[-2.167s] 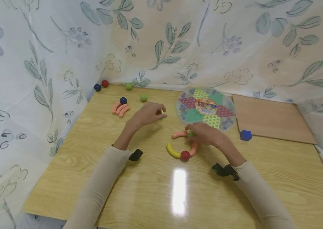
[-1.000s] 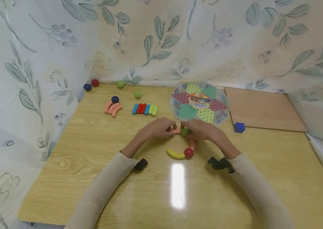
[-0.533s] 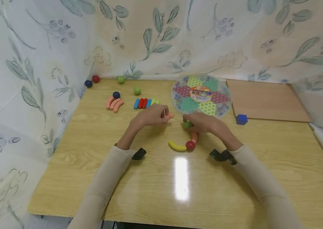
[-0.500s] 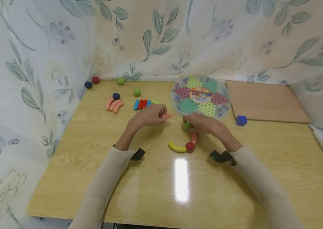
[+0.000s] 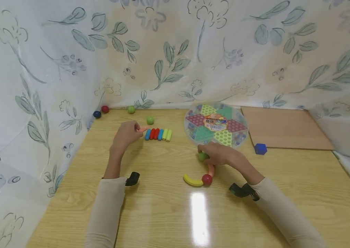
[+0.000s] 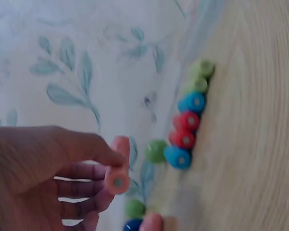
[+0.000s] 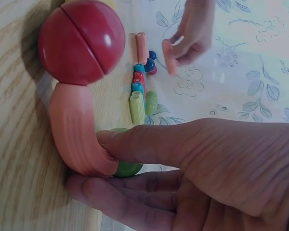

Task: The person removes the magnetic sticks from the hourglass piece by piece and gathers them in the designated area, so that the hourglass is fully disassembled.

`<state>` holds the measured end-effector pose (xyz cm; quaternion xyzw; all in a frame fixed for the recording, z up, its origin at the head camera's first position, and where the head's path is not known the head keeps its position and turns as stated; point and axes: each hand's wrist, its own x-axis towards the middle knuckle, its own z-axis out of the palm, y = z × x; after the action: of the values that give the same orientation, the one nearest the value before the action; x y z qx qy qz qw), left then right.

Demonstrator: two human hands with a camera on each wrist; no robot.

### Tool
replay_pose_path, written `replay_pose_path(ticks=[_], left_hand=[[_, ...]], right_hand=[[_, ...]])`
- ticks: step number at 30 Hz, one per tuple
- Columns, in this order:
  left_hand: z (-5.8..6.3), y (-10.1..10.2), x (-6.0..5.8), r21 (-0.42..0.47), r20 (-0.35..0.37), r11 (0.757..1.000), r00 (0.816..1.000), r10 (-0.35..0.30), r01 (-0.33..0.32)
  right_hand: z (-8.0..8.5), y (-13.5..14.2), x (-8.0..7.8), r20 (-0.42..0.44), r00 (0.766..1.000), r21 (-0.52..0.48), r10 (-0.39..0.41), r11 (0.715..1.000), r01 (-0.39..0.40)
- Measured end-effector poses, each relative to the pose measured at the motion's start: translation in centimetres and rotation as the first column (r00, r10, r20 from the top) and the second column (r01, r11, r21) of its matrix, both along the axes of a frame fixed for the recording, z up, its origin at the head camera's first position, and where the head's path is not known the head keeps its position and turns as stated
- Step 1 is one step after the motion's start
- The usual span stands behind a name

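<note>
My left hand [image 5: 125, 135] pinches a pink curved stick [image 6: 120, 154] between thumb and fingers, off the table near the back left. Over the middle of the table, my right hand [image 5: 219, 153] grips a green ball [image 5: 203, 156] with thumb and fingers, partly covering it. A second pink curved stick [image 7: 74, 130] joins that ball to a red ball [image 5: 207, 179] with a groove round it. From the red ball a yellow curved stick [image 5: 193, 181] reaches out to the left. In the head view my left hand hides the other pink sticks.
Several blue, red and light-green short sticks [image 5: 158, 134] lie in a row beside my left hand. A green ball [image 5: 150, 120] and others sit behind. A round board-game package [image 5: 204, 136], a blue block [image 5: 260, 149] and a wooden board [image 5: 286, 129] are to the right.
My left hand took the pink stick away from the green ball and carried it left, past the row of short sticks. My right hand stays on the green ball.
</note>
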<state>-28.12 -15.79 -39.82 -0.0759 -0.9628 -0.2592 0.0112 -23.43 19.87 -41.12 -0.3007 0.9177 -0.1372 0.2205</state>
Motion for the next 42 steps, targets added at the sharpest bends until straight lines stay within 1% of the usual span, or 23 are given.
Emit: replay_pose_path(ticks=[4, 10, 13, 17, 19, 22, 24, 25, 27, 28, 30, 31, 32, 33, 34, 35, 37, 39, 40, 41, 42], left_hand=[[-1.0, -1.2, -0.4, -0.052, 0.006, 0.996, 0.998, 0.068, -0.067], [-2.3, -1.8, -0.7, -0.117, 0.022, 0.986, 0.992, 0.121, -0.118], [-2.8, -2.0, -0.7, -0.162, 0.010, 0.976, 0.989, 0.148, -0.145], [-3.2, -2.2, -0.6, -0.184, -0.011, 0.965, 0.982, 0.189, -0.188], [-3.3, -2.1, -0.6, -0.179, -0.014, 0.963, 0.979, 0.203, -0.202], [-3.3, -1.9, -0.7, -0.178, -0.029, 0.963, 0.979, 0.200, -0.202], [-3.4, -1.8, -0.7, -0.178, -0.034, 0.965, 0.981, 0.190, -0.193], [-3.3, -1.8, -0.6, -0.177, -0.032, 0.967, 0.983, 0.181, -0.184], [-3.1, -1.4, -0.4, -0.161, -0.032, 0.976, 0.989, 0.145, -0.148], [-2.9, -1.2, -0.2, -0.157, -0.025, 0.979, 0.992, 0.125, -0.128], [-2.3, -0.3, 0.2, -0.120, -0.019, 0.992, 0.999, 0.046, -0.048], [-1.8, 0.5, 0.5, -0.092, -0.013, 0.996, 1.000, -0.021, 0.020], [-1.4, 1.4, 0.8, -0.059, -0.007, 0.994, 0.995, -0.096, 0.095], [-1.0, 2.5, 1.1, -0.040, 0.006, 0.984, 0.985, -0.174, 0.174], [-0.6, 3.7, 1.5, -0.023, 0.025, 0.966, 0.966, -0.256, 0.257], [-0.4, 5.0, 1.9, -0.008, 0.043, 0.940, 0.939, -0.341, 0.342], [-0.2, 7.6, 2.7, 0.002, 0.102, 0.878, 0.873, -0.476, 0.478], [-0.6, 10.2, 3.5, -0.037, 0.165, 0.826, 0.819, -0.550, 0.562], [-0.9, 11.3, 3.8, -0.064, 0.195, 0.806, 0.800, -0.568, 0.588], [-1.2, 12.3, 4.1, -0.089, 0.222, 0.792, 0.787, -0.576, 0.605], [-1.5, 13.2, 4.4, -0.114, 0.243, 0.781, 0.779, -0.577, 0.614]], right_hand=[[-0.1, 0.1, -0.1, -0.001, 1.000, -0.021, 0.003, 1.000, -0.003], [-0.8, 0.0, -0.2, -0.054, 0.998, -0.034, 0.036, 0.999, -0.038], [-0.9, -0.1, 0.0, -0.080, 0.996, -0.032, 0.038, 0.999, -0.041], [-0.5, -0.2, 0.2, -0.051, 0.999, -0.028, 0.005, 1.000, -0.006], [-0.3, -0.1, 0.4, 0.001, 0.999, -0.034, -0.041, 0.999, 0.041], [-0.1, -0.1, 0.6, 0.081, 0.991, -0.038, -0.108, 0.993, 0.111], [-0.2, -0.2, 0.8, 0.121, 0.985, -0.049, -0.126, 0.990, 0.132], [-0.3, -0.2, 0.8, 0.127, 0.984, -0.051, -0.125, 0.990, 0.132], [-0.6, -0.2, 0.9, 0.113, 0.989, -0.067, -0.091, 0.993, 0.099], [-0.8, -0.3, 0.9, 0.085, 0.994, -0.076, -0.066, 0.994, 0.072], [-1.1, -0.6, 1.0, 0.028, 0.999, -0.082, -0.023, 0.996, 0.026], [-1.2, -0.7, 1.1, -0.002, 1.000, -0.084, -0.011, 0.996, 0.011], [-1.3, -0.7, 1.1, -0.033, 0.999, -0.086, 0.001, 0.996, -0.004], [-1.4, -0.8, 1.2, -0.062, 0.998, -0.082, 0.005, 0.997, -0.010], [-1.3, -0.7, 1.3, -0.091, 0.996, -0.075, 0.003, 0.997, -0.010], [-1.2, -0.7, 1.5, -0.089, 0.996, -0.072, -0.011, 0.997, 0.005], [-0.9, -0.4, 1.8, -0.082, 0.995, -0.060, -0.054, 0.997, 0.049], [-0.6, 0.0, 2.2, -0.052, 0.994, -0.049, -0.100, 0.994, 0.097], [-0.6, 0.2, 2.3, -0.038, 0.992, -0.049, -0.118, 0.992, 0.116], [-0.6, 0.4, 2.5, -0.030, 0.992, -0.055, -0.125, 0.991, 0.124], [-0.6, 0.5, 2.6, -0.036, 0.992, -0.063, -0.123, 0.991, 0.121]])
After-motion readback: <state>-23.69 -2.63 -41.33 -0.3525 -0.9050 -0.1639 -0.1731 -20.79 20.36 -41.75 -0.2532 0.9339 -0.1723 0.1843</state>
